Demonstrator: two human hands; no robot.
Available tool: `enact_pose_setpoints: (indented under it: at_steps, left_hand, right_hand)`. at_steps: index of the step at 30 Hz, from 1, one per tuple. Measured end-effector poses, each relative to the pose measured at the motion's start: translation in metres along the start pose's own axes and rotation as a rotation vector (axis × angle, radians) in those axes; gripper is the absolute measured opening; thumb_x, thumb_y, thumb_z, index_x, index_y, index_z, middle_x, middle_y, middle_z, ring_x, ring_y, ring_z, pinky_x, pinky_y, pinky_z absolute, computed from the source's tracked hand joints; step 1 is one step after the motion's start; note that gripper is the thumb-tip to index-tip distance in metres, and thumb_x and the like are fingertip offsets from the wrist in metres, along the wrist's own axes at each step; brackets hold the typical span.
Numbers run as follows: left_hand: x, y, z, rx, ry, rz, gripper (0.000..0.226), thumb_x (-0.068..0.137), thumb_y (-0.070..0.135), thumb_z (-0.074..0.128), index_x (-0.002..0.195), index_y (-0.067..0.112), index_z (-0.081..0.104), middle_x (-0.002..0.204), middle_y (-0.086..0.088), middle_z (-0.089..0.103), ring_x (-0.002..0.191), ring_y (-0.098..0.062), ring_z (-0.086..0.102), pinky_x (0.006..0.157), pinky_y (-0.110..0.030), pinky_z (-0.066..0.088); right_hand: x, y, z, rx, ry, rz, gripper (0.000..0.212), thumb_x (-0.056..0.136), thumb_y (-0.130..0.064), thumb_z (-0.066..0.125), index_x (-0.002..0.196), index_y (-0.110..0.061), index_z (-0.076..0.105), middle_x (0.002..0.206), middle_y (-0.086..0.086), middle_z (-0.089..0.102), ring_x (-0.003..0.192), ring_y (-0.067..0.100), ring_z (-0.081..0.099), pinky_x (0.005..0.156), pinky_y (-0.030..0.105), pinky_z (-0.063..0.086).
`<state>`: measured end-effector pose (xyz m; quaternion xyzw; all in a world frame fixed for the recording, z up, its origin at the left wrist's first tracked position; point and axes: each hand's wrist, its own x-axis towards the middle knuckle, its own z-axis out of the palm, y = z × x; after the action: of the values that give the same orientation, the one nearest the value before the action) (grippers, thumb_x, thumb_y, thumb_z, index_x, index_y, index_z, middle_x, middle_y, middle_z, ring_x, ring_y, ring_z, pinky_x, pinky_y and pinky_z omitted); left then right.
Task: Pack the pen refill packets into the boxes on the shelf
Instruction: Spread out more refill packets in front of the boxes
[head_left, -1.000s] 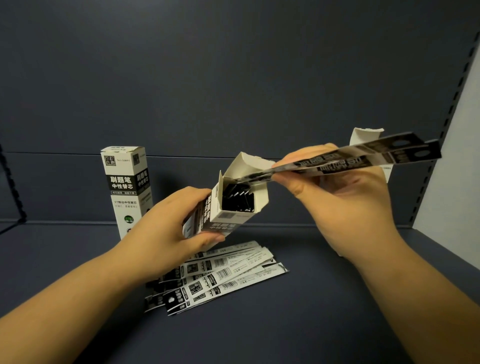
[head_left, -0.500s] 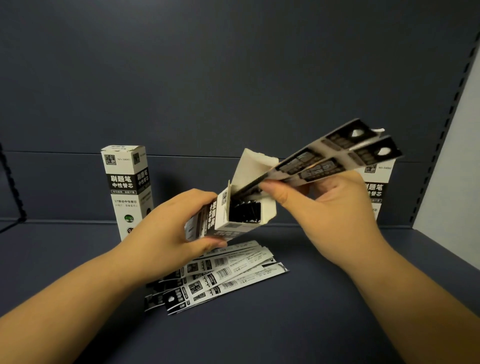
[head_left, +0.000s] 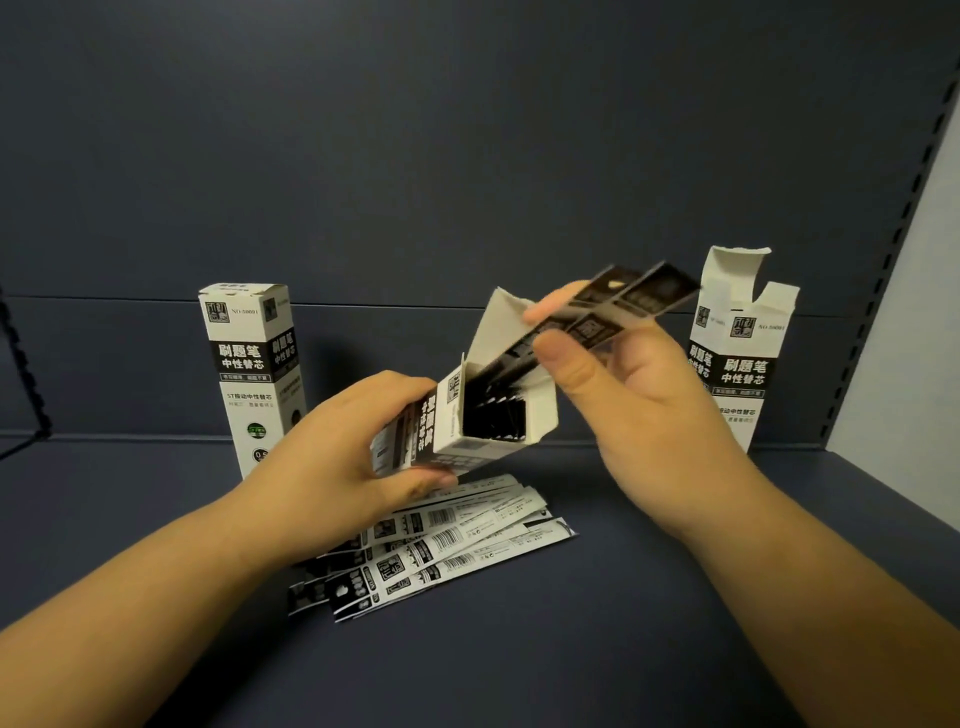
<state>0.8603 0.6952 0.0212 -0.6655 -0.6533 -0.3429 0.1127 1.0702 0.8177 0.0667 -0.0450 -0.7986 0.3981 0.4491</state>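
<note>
The left hand (head_left: 332, 467) grips the open box (head_left: 467, 421) around its lower half, fingers curled over the printed side and thumb underneath, holding it tilted above the shelf (head_left: 649, 597) with its mouth facing up and toward the camera. The top flap (head_left: 498, 327) stands open behind the mouth, and dark packets already sit inside.

The right hand (head_left: 639, 395) pinches a pair of black refill packets (head_left: 608, 317) between thumb (head_left: 566, 358) and the fingers (head_left: 550, 306) behind them. The packets slant down to the left, their lower ends inside the mouth of the box, their upper ends with the hang holes sticking out up and to the right. They look a little blurred.

Below the hands, a fanned pile of loose packets (head_left: 447, 545) lies flat on the shelf, white backs up with barcodes showing, partly under the left wrist.

At the back left, a closed box (head_left: 249, 364) stands upright against the rear panel. At the back right, a second open box (head_left: 737, 343) stands upright too, its flaps raised, partly hidden behind the right hand. A perforated upright (head_left: 893, 249) runs up the right edge of the shelf bay.
</note>
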Motion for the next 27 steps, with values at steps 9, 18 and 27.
enact_pose_setpoints:
  at_steps: [9, 18, 27]
  left_hand:
    - [0.000, 0.001, 0.000, -0.013, 0.012, 0.006, 0.064, 0.074, 0.063, 0.067, 0.133, 0.042, 0.052, 0.116, 0.025, 0.058, 0.114, -0.004, 0.056, 0.091, -0.034, 0.052]
    - [0.001, 0.004, 0.001, -0.024, 0.020, -0.001, 0.064, 0.074, 0.060, 0.070, 0.132, 0.041, 0.054, 0.115, 0.024, 0.058, 0.113, -0.004, 0.057, 0.091, -0.034, 0.052]
    - [0.001, 0.007, 0.000, -0.005, 0.008, 0.000, 0.067, 0.073, 0.062, 0.067, 0.134, 0.038, 0.054, 0.114, 0.025, 0.058, 0.113, -0.002, 0.056, 0.091, -0.029, 0.051]
  right_hand:
    - [0.001, 0.006, 0.000, -0.026, 0.036, -0.105, 0.031, 0.079, -0.035, 0.079, 0.107, -0.030, 0.068, 0.124, -0.005, 0.060, 0.111, 0.011, 0.063, 0.091, 0.030, 0.053]
    - [-0.001, 0.007, 0.001, -0.231, -0.066, -0.028, 0.023, 0.082, -0.041, 0.075, 0.104, -0.036, 0.076, 0.123, -0.019, 0.058, 0.122, 0.008, 0.055, 0.096, 0.028, 0.051]
    - [-0.002, 0.005, 0.006, -0.281, -0.060, -0.030, 0.013, 0.091, -0.029, 0.071, 0.089, -0.042, 0.075, 0.111, -0.020, 0.060, 0.109, 0.007, 0.058, 0.084, 0.018, 0.046]
